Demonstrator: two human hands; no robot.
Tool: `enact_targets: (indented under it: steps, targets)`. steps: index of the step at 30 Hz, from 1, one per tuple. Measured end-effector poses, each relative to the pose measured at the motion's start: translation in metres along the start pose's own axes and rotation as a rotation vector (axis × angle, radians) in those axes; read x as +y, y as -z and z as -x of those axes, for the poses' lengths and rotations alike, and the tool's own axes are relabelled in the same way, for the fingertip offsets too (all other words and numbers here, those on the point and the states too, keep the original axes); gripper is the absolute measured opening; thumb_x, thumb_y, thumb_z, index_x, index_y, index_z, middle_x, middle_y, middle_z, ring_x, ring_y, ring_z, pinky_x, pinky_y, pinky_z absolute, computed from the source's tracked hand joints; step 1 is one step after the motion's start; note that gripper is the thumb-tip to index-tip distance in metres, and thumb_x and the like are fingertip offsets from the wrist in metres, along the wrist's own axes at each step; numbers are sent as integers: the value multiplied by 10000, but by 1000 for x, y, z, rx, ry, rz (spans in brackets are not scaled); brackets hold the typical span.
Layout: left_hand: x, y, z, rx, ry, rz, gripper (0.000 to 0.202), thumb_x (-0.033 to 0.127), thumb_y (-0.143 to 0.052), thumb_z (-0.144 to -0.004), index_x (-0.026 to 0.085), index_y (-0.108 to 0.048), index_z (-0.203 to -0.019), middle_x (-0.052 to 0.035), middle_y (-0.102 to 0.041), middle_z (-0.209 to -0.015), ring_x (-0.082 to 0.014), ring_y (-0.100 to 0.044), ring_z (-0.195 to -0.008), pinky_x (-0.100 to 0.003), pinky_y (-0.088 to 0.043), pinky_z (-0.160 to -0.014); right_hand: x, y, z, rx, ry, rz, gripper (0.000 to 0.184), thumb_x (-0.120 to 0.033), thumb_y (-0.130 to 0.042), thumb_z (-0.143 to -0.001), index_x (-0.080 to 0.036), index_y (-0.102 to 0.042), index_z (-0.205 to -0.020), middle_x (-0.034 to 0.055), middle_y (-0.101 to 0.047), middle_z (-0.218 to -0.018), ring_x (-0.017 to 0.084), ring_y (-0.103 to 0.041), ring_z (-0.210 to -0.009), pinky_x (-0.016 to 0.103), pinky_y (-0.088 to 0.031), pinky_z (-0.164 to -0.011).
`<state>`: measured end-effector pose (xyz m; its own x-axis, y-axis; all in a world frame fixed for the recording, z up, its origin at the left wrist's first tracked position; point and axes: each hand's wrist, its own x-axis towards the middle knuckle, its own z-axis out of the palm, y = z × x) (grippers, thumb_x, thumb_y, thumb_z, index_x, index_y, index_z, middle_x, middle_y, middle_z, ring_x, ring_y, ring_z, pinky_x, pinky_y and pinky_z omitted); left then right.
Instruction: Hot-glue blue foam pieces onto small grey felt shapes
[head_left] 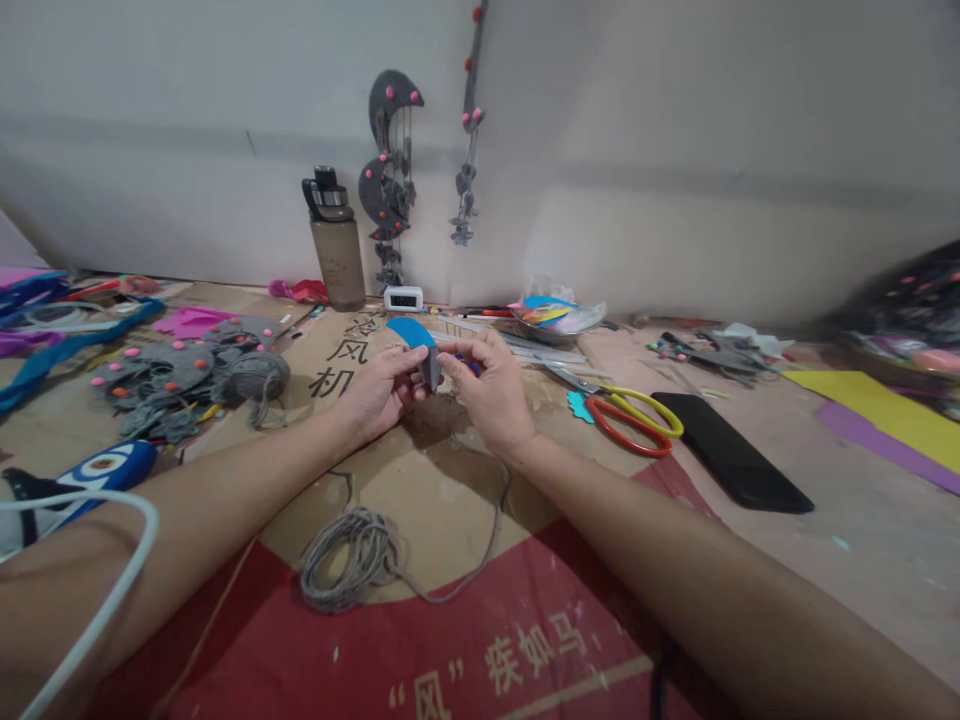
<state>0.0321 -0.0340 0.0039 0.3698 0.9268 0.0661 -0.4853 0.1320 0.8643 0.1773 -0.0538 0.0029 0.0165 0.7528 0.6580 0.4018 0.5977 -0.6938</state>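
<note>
Both hands meet over the cardboard-covered table. My left hand (pixel 382 392) pinches a small grey felt piece (pixel 431 368) with a blue crescent-shaped felt piece (pixel 411 331) sticking up behind it. My right hand (pixel 487 390) pinches the same grey piece from the right, fingers closed on it. A grey cord (pixel 352 555) runs from under my hands down to a loose coil near the front of the table.
Red-and-yellow scissors (pixel 630 415) and a black phone (pixel 731 452) lie to the right. Grey felt shapes with pink dots (pixel 161 372) and a yarn ball (pixel 257 377) lie left. A water bottle (pixel 335 245), a small clock (pixel 403 298) and hanging felt moons (pixel 390 150) stand at the wall.
</note>
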Motion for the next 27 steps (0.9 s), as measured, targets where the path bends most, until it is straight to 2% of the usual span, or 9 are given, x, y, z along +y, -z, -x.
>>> enact_targets:
  steps: [7, 15, 27]
  targets:
    - [-2, 3, -1, -12, -9, -20, 135, 240, -625, -751, 105, -619, -749, -31, -581, -618, -87, -532, -542, -162, -373, -413, 0, 1, -1, -30, 24, -5, 163, -317, -560, -804, -212, -651, -888, 10, -530, -812, 131, -492, -773, 276, -395, -709]
    - [-2, 4, -2, 14, 17, -29, 145, 233, -634, -743, 104, -591, -696, -3, -517, -553, -80, -502, -499, -168, -363, -401, 3, 2, -2, -95, 2, -3, 141, -302, -536, -810, -213, -613, -887, 7, -558, -831, 127, -488, -750, 277, -387, -695]
    - [-2, 3, -1, 0, 34, -6, 136, 217, -606, -764, 93, -592, -711, -32, -565, -599, -78, -521, -502, -153, -373, -403, 3, 1, -2, -88, 66, -10, 91, -267, -531, -815, -217, -594, -858, 7, -584, -850, 132, -502, -765, 278, -391, -695]
